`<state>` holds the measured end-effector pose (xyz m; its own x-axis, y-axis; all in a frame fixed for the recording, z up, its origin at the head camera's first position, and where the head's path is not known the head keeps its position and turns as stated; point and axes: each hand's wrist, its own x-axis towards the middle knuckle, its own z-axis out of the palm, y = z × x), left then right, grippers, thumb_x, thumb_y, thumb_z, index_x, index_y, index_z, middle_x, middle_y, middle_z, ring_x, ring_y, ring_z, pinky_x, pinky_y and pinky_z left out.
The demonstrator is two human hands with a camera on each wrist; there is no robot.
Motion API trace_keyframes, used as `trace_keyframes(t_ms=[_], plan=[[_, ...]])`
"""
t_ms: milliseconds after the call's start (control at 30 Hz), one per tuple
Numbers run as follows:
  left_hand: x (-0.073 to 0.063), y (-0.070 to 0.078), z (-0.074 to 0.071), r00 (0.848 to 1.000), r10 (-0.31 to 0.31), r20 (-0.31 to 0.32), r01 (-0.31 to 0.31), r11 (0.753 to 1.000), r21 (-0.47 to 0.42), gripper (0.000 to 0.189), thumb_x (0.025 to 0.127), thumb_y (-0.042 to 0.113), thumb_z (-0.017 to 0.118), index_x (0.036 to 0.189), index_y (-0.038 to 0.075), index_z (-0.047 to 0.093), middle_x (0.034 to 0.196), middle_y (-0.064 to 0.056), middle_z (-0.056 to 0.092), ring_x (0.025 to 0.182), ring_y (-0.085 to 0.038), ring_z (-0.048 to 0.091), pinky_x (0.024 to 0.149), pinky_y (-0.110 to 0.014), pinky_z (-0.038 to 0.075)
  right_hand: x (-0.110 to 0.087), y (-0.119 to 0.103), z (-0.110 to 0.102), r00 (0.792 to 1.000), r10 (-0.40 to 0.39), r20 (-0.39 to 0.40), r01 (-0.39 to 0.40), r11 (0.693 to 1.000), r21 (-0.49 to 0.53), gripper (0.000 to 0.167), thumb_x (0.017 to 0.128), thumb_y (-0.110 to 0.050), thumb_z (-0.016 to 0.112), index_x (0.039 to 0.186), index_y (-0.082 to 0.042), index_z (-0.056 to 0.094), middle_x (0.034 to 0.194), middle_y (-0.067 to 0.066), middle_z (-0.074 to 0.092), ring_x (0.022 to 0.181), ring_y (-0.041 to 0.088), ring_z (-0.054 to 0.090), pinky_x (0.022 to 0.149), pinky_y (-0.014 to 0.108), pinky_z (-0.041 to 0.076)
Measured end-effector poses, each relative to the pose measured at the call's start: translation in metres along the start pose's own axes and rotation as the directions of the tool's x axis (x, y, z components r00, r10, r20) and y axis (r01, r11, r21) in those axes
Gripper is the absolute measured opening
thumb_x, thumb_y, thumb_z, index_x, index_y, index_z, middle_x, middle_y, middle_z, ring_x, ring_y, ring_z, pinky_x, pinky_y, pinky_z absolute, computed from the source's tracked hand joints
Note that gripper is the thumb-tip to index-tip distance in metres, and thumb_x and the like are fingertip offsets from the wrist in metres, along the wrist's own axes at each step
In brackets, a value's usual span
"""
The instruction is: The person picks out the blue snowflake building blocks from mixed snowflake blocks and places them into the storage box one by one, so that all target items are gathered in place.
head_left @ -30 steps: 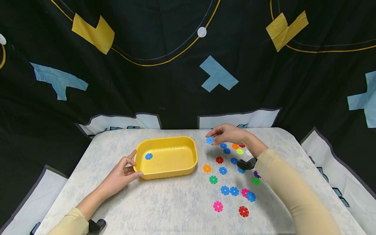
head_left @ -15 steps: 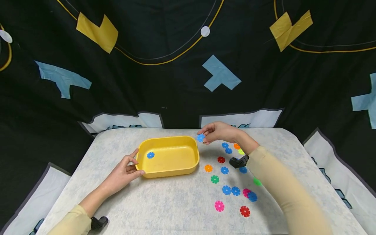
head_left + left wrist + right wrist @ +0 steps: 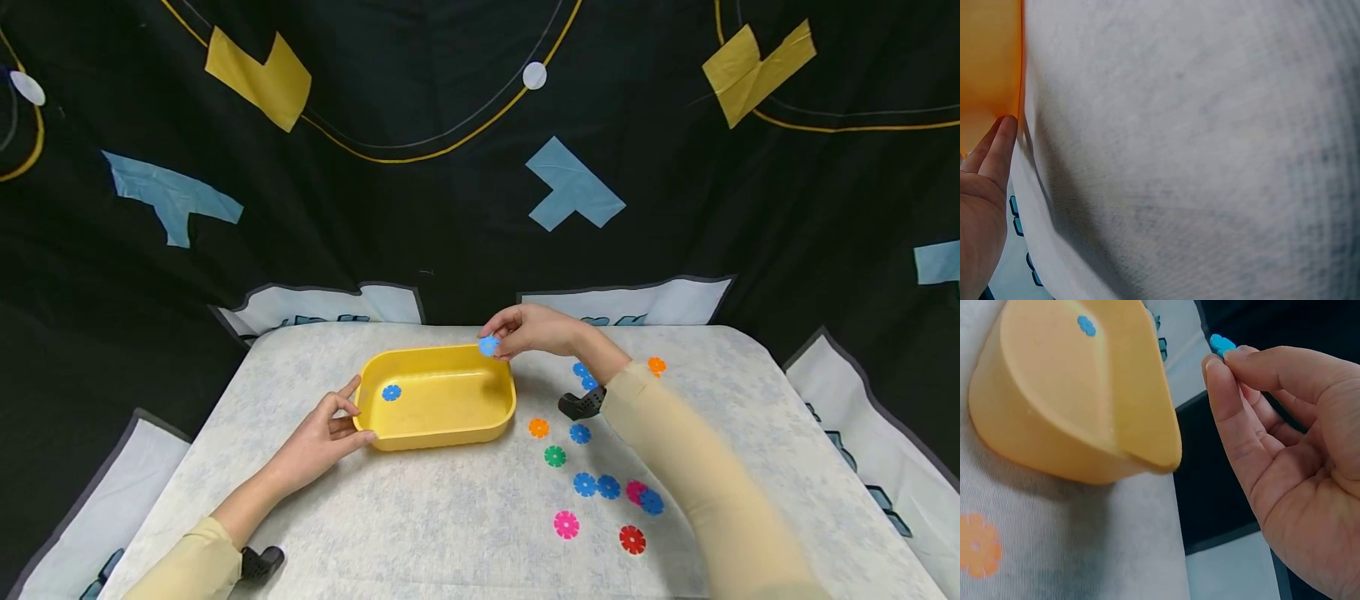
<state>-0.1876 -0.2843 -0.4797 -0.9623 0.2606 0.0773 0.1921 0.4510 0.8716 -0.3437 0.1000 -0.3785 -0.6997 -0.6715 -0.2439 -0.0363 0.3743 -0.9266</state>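
A yellow tub [image 3: 442, 435] stands on the table, with one blue notched disc [image 3: 392, 392] lying inside near its left end. My left hand [image 3: 322, 433] grips that end, thumb at the front corner and fingers at the rim; in the left wrist view, fingertips [image 3: 1007, 128] meet the tub's wall. Between thumb and fingertips, my right hand [image 3: 536, 329] pinches another blue notched disc [image 3: 1221, 344], raised at the tub's back right corner. In the head view this disc overlaps the tub's far rim.
Several loose notched discs lie right of the tub, among them an orange disc [image 3: 538, 427], a green disc [image 3: 555, 456], a pink disc [image 3: 566, 525] and a red disc [image 3: 632, 540]. My right forearm [image 3: 675, 450] hides part of this area. A black curtain [image 3: 420, 242] hangs behind the table.
My right hand has carried the pinched blue disc leftward, from above the loose discs to the tub's back right corner. My left hand has kept its grip on the tub.
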Motion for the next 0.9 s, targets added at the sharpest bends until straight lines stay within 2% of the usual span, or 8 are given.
trace_keyframes(t_ms=[233,367,567,900], plan=[[0.001,-0.002,0.0,1.0,-0.013,0.003,0.013,1.0,-0.01,0.053,0.092,0.034,0.079,0.115,0.003,0.043,0.17,-0.006,0.014,0.129,-0.038,0.057,0.098,-0.028,0.053,0.011,-0.002,0.008,1.0,-0.008,0.009,0.008,1.0,-0.004,0.031,0.09,-0.003,0.077,0.12,-0.007,0.072,0.108,0.013,0.068,0.092,0.025,0.061,0.102,0.052,0.051],[0.0,-0.002,-0.001,1.0,-0.012,-0.001,0.012,1.0,-0.015,0.053,0.092,0.033,0.079,0.116,0.003,0.043,0.17,-0.006,0.015,0.128,-0.039,0.058,0.099,-0.027,0.052,0.018,-0.004,0.013,1.0,-0.013,0.027,0.013,1.0,-0.012,0.03,0.09,-0.003,0.076,0.12,-0.008,0.072,0.107,0.012,0.068,0.09,0.024,0.059,0.102,0.055,0.049],[-0.001,0.0,-0.001,1.0,-0.024,-0.001,0.024,1.0,-0.01,0.055,0.092,0.034,0.079,0.117,0.001,0.042,0.171,-0.005,0.014,0.129,-0.037,0.058,0.099,-0.028,0.052,0.03,-0.008,0.019,0.999,-0.023,0.046,0.025,0.999,-0.033,0.028,0.09,-0.003,0.076,0.118,-0.008,0.072,0.103,0.011,0.066,0.087,0.023,0.058,0.093,0.05,0.051],[-0.001,0.0,-0.002,1.0,-0.018,0.003,0.019,1.0,-0.024,0.054,0.092,0.032,0.079,0.116,0.001,0.042,0.171,-0.007,0.013,0.13,-0.038,0.057,0.098,-0.027,0.052,0.051,-0.027,0.035,0.994,-0.043,0.104,0.051,0.996,-0.07,0.025,0.091,-0.003,0.076,0.116,-0.008,0.073,0.099,0.01,0.065,0.088,0.021,0.057,0.089,0.041,0.054]])
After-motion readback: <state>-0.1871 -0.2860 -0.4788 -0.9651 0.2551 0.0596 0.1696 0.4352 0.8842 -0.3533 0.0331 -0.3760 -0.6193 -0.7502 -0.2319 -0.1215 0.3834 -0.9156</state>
